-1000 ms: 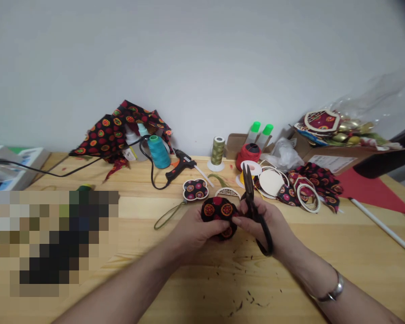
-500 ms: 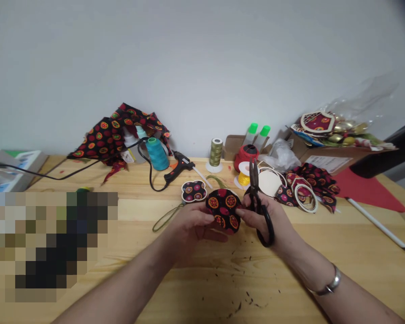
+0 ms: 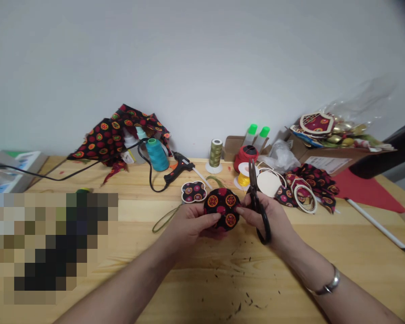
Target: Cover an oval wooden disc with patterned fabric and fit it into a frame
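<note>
Between thumb and fingers, my left hand (image 3: pixel 191 226) grips a round fabric-covered disc (image 3: pixel 222 204), black with red and orange flower circles. My right hand (image 3: pixel 277 221) holds black-handled scissors (image 3: pixel 253 182), blades pointing up and away, while its thumb and fingertips touch the disc's right edge. Just beyond the disc lies a flower-shaped piece (image 3: pixel 194 192) with a pale rim and similar cloth, with a green cord loop (image 3: pixel 165 219) beside it. Dark scraps (image 3: pixel 238 308) are scattered on the wooden table (image 3: pixel 175 283) below my hands.
Behind stand a glue gun (image 3: pixel 178 168), a teal thread cone (image 3: pixel 157 155), a green spool (image 3: pixel 216 154) and a yellow spool (image 3: pixel 244 179). Patterned cloth (image 3: pixel 99 139) is heaped at back left. A filled cardboard box (image 3: pixel 351 157) and a white pencil-like stick (image 3: pixel 378 225) lie right.
The disc has turned slightly and shifted a little left in my fingers. My left thumb lies farther across its face. The scissors have tilted slightly and remain in my right hand.
</note>
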Motion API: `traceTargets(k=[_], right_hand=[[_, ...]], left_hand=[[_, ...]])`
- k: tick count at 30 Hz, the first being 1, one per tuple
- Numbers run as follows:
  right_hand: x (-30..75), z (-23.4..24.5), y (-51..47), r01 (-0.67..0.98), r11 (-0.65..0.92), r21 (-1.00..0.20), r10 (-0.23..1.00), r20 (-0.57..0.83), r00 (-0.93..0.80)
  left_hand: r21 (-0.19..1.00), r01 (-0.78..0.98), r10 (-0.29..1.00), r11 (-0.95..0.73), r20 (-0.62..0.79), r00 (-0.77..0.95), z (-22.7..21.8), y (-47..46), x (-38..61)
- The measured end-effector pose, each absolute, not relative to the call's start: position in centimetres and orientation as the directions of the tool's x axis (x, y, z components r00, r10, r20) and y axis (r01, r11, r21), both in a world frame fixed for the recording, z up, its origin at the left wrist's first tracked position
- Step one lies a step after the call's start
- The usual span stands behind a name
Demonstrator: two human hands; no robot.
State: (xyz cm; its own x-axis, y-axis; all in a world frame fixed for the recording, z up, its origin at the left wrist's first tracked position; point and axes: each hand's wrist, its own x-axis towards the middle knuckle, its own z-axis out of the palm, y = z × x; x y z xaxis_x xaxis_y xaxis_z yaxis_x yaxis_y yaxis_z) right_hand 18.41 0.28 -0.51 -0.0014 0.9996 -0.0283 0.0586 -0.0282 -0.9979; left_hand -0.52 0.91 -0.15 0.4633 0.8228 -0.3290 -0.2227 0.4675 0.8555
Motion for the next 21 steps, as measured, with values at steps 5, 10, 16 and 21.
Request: traceTargets(k=[5,10,16,21], right_hand=[[18.7,-0.7,0.0,0.386,0.109,-0.916,0.991,0.13,0.029],[18.8,0.7,-1.1,0.751,0.26,-0.607,0.959,0.252,-0.129],[18.5,0.5,-1.4,0.858,0.405,-0.317,0.88,0.39,-0.271],[18.7,-0.2,-1.3,0.861,0.437,-0.262,0.837,0.47,-0.282]], left_hand=[[0.851,-0.297,0.863,0.434,-0.297,0.409,0.0,1.0,-0.5],[0.851,-0.324,0.89,0.413,-0.302,0.341,0.4,1.1,-0.4],[0.87,-0.331,0.916,0.365,-0.273,0.292,0.2,1.3,-0.4],[0.881,-0.313,0.923,0.355,-0.277,0.268,0.2,1.3,-0.3]])
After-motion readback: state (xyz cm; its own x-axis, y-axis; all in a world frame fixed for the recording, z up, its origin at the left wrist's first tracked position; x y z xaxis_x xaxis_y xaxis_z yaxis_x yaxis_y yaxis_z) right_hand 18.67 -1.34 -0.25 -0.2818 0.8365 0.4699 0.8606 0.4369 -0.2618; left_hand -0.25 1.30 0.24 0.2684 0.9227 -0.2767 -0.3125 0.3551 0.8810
